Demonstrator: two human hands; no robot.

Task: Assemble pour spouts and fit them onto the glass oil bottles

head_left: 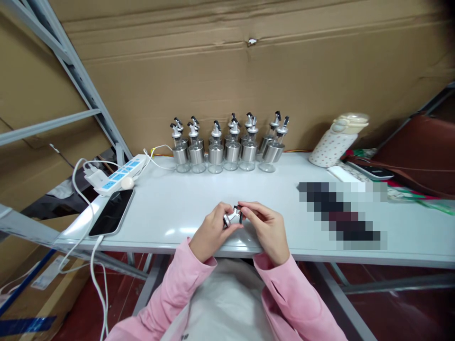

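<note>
My left hand is closed round a silver pour spout with black parts, held just above the near edge of the table. My right hand faces it from the right, thumb and forefinger pinched at the spout's black flap. The fingers partly cover the spout, so its lower end is hard to see. Farther back stand several glass oil bottles with steel sleeves, each topped with a similar silver and black spout.
On the left of the white table lie a phone, a power strip and white cables. A dotted flask, a dark device and a pixelated dark patch are at right. Cardboard backs the table.
</note>
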